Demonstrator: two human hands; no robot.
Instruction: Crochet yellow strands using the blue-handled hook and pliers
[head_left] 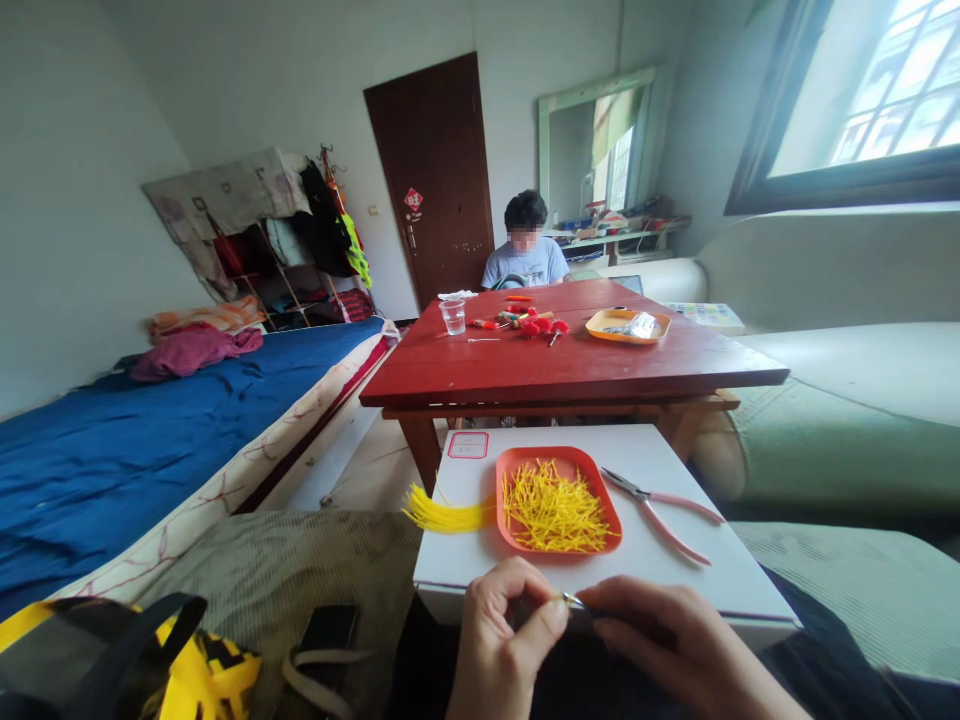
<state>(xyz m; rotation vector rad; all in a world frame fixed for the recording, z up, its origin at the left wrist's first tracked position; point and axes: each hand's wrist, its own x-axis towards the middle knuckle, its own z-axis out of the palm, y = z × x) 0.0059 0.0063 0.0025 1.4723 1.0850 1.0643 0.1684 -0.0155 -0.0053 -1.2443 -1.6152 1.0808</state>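
Note:
My left hand [510, 625] pinches a tiny gold-coloured piece at the front edge of the white box [465, 555]. Meeting it from the right, my right hand [667, 625] is closed around a slim dark tool with a metal tip [576, 601], which touches the small piece. Just beyond both hands, an orange-red tray [510, 535] holds many short yellow strands [555, 505]. Left of the tray lies a bundle of longer yellow strands [450, 514]. Pink-handled pliers [660, 505] rest with jaws apart on the box's right side.
A red table [465, 370] stands beyond the box, bearing a plastic cup [453, 317], red fluffy pieces [540, 326] and an orange tray [600, 333]. A person [525, 255] sits behind it. A phone [330, 630] and black-yellow bag [90, 660] lie at lower left.

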